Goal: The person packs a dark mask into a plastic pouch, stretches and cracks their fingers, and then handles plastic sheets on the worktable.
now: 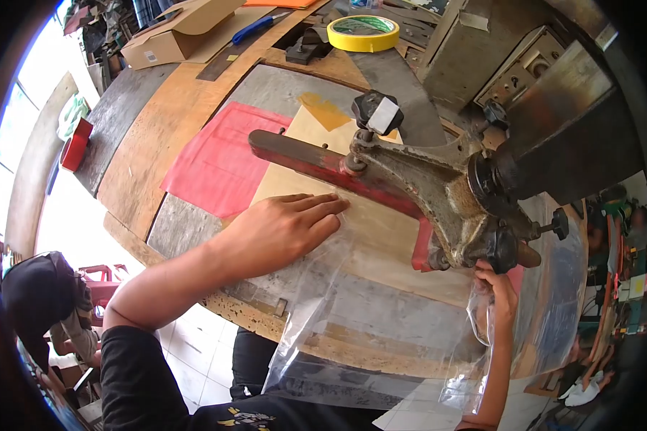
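Observation:
Clear plastic sheet [381, 323] drapes over the front edge of the worktable, towards my body. My left hand [287, 230] lies flat, fingers stretched out, at the sheet's upper left edge over a tan sheet [388, 248]. At the right, my right hand [497, 287] has its fingers bent round the plastic's bunched edge; its fingertips are partly hidden below a black knob. A metal clamp arm with a red-edged bar [323, 164] crosses above the tan sheet, just beyond my left hand. Red sheet [226, 158] lies left of the bar.
Yellow tape roll [363, 34], blue-handled tool [253, 29] and cardboard box [183, 36] are at the back. A red tape roll [76, 144] sits at the far left edge. The machine's dark body [568, 129] rises at right. A person [50, 302] is at lower left.

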The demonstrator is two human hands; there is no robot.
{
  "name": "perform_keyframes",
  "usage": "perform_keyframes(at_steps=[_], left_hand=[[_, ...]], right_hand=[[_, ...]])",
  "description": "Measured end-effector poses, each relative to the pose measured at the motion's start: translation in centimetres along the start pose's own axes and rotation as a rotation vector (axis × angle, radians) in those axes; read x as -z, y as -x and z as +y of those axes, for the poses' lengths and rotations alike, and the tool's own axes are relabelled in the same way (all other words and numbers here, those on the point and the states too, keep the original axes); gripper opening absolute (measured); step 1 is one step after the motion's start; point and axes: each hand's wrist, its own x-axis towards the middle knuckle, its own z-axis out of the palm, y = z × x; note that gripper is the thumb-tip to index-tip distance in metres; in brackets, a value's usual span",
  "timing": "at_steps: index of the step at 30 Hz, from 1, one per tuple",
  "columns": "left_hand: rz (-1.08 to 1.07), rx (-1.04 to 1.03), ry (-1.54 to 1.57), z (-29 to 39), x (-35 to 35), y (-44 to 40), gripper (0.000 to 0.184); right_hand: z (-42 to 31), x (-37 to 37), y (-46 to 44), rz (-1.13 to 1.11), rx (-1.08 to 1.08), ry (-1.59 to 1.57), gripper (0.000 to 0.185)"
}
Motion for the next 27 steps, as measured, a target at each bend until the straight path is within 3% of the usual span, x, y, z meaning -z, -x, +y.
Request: perform_keyframes(at_steps=[17,27], left_hand=[[0.037,0.011,0.037,0.0,-0.1,-0.3,0.013],[-0.015,-0.004,0.014,0.0,-0.1,-0.4,0.02]], right_hand=[[-0.1,0.0,0.0,0.006,-0.006,0.055,0.031],[-1.6,0.5,-0.9,-0.03,-0.007,0.022,0.032]])
